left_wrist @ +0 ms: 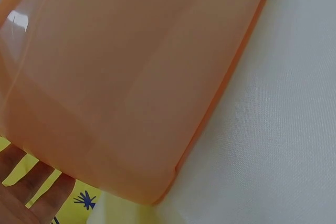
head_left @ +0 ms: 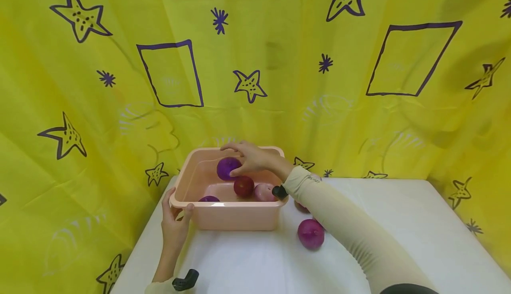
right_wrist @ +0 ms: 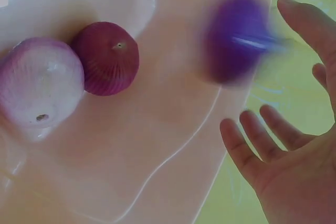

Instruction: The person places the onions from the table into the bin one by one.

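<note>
My left hand [head_left: 175, 225] grips the front left corner of a pink plastic basin [head_left: 235, 217], thumb on the rim and fingers at its outer side. Above the inside of the basin, my right hand [head_left: 252, 157] has its fingers spread. A glossy purple onion [head_left: 226, 169] is just off its fingertips; in the right wrist view this onion [right_wrist: 237, 38] is blurred and apart from the hand. Lower in the basin lie a dark red onion [right_wrist: 106, 59] and a pale pink-white onion [right_wrist: 41, 82], touching each other. Another purple onion [head_left: 209, 199] shows partly behind the front rim.
Right of the basin, a magenta onion [head_left: 311, 234] rests on the white-covered table [head_left: 243, 263]. Further onions [head_left: 301, 207] there are partly hidden by my right sleeve [head_left: 343, 214]. A yellow curtain [head_left: 279, 121] with star drawings hangs behind and at both sides.
</note>
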Demonstrator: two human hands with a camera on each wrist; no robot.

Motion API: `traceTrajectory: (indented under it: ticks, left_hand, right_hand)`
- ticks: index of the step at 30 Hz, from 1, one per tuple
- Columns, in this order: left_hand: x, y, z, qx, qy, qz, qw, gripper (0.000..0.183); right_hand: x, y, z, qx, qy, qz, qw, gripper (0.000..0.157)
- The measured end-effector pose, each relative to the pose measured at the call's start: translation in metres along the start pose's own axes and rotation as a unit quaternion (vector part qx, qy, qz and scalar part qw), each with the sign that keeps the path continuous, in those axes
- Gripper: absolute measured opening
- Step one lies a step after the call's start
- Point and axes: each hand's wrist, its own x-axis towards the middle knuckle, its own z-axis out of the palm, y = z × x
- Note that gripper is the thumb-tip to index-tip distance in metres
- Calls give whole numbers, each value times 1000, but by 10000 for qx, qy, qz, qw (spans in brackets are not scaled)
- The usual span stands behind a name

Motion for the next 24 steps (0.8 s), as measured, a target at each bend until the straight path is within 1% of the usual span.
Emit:
traceTrajectory:
  ticks: [2,5,14,19,22,24]
  left_hand:
    - [0,0,0,-18,5,2,10000,74]
    - [0,0,0,-25,5,17,10000,74]
    - [-1,1,1,-6,19,-4,10000,74]
    - [-1,1,1,2,34,-1,10000,74]
    - [-1,1,1,10,39,21,10000,74]
    - [-1,2,1,27,51,54,10000,73]
  right_hand:
    - [-1,0,0,53,-41,62,10000,80]
    - [-1,1,0,63,-47,47,10000,82]
    - [-4,5,-3,-69,84,-156,9998,79]
    - [-19,6,-14,-137,201,-155,9996,78]
    - [-32,12,-21,-45,297,-198,9994,78]
    - [-42,19,-25,48,422,-300,9986,77]
